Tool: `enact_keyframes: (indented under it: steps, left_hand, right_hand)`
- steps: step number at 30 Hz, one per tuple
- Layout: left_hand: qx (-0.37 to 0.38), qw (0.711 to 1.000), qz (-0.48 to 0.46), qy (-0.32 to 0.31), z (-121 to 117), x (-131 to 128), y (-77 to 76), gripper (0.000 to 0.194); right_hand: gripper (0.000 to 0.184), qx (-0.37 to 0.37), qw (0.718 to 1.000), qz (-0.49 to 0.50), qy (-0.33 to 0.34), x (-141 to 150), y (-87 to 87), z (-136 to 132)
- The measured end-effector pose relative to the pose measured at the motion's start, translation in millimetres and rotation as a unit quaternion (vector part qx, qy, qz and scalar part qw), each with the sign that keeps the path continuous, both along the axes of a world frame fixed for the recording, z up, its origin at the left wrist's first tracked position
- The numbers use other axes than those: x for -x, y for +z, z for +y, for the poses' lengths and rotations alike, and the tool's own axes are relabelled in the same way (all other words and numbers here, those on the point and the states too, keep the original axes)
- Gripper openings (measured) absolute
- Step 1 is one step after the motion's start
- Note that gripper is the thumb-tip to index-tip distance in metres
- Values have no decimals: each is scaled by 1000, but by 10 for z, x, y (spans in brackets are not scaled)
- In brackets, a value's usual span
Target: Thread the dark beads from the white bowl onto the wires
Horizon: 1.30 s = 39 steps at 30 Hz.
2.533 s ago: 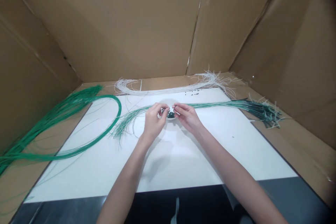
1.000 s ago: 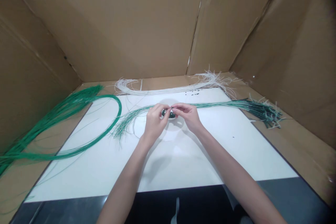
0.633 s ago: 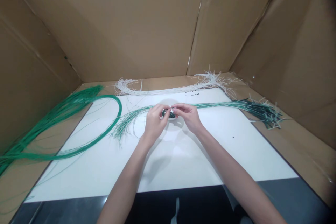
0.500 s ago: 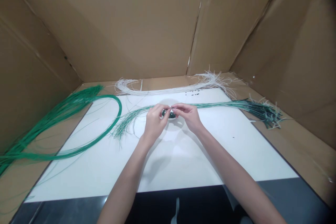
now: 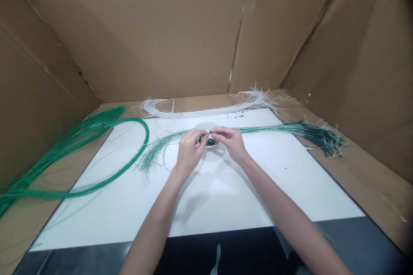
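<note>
Above a small white bowl, both hands meet with their fingertips nearly touching. My left hand is closed in a pinch over the bowl's left side. Opposite it, my right hand pinches thumb against forefinger. A tiny dark speck shows at the fingertips, too small to name. Small dark pieces lie in the bowl, partly hidden by the fingers. A bundle of thin green strands passes just behind the hands, its frayed green end to the left and dark, pale-tipped ends to the right.
A white bundle of strands lies along the back of the white board. Thick green strands loop at the left. Several dark bits are scattered at the back. Cardboard walls stand at the back and both sides.
The fingertips have shifted very slightly, and the right fingers sit a touch further left. The view has moved a little; the bowl and strands lie as before.
</note>
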<state>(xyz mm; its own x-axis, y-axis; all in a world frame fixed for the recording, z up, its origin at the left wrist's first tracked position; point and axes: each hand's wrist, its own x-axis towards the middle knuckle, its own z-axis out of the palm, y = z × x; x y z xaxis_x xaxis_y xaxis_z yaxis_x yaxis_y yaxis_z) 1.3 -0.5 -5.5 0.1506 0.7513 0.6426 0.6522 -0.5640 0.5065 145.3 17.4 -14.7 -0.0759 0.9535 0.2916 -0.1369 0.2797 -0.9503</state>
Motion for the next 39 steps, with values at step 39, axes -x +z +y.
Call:
enact_keyframes:
  steps: [39]
  left_hand:
    - [136,986,-79,-51,45,45,18,34]
  right_hand:
    - [18,10,999,-46,-5,-18,-66,41]
